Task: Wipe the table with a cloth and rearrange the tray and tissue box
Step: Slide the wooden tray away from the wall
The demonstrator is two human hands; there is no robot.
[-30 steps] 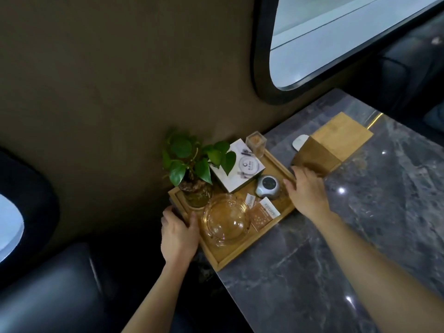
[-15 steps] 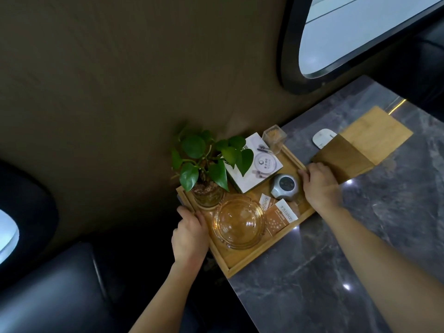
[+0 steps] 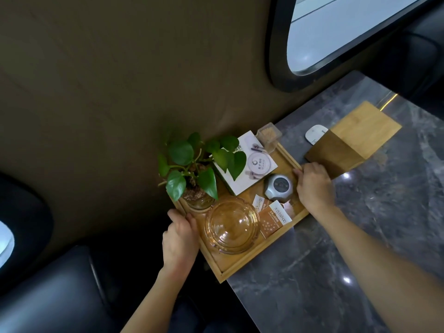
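Note:
A wooden tray (image 3: 242,265) sits at the left corner of the grey marble table (image 3: 336,272), against the brown wall. It carries a potted green plant (image 3: 192,164), an amber glass dish (image 3: 231,225), a white box (image 3: 249,164), a round silver gadget (image 3: 278,187) and orange packets (image 3: 274,218). My left hand (image 3: 179,239) grips the tray's left rim. My right hand (image 3: 314,187) grips its right rim. The wooden tissue box (image 3: 355,138) stands just right of the tray, behind my right hand. No cloth is in view.
A small white object (image 3: 314,134) lies on the table beside the tissue box. A clear container of toothpicks (image 3: 269,135) stands at the tray's far corner. A dark-framed window (image 3: 336,34) is above the table. A black leather seat (image 3: 48,296) lies below left.
Both hands have stayed on the tray's rims. The tray with its contents has shifted slightly in the view, mostly from the camera moving; the tissue box has not moved.

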